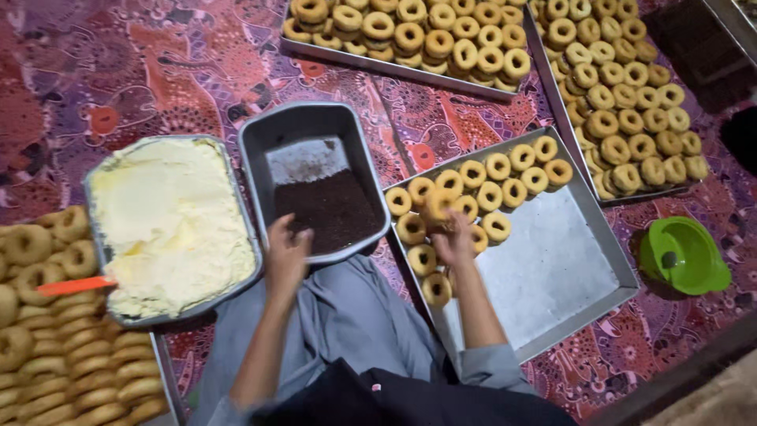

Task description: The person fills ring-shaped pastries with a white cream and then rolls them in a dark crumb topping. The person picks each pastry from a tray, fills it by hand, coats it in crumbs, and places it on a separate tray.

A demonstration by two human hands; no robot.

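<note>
— Where are the hands right now?

— The left hand [285, 254] rests at the near rim of the grey pan of dark sprinkles [331, 207], fingers curled over the edge; I cannot tell whether its grip closes on anything. The right hand [453, 241] is over the half-filled metal tray [552, 268], and its grip is closed on one plain doughnut [438, 203], lifted a little above the rows already lying there.

— So which step does that look like?

— Judging by the layout, a ring is being handled between the sprinkle pan and that tray. The tub of pale cream [169, 221] with the orange spatula [75, 285] sits just left of the pan, and a stack of plain rings [47, 331] lies further left.

— And what would the following move call for?

— A careful hold. The doughnut is soft, so the fingers should pinch its sides lightly. It needs a free spot beside the last ring, and the bare part of the tray lies toward the person.
</note>
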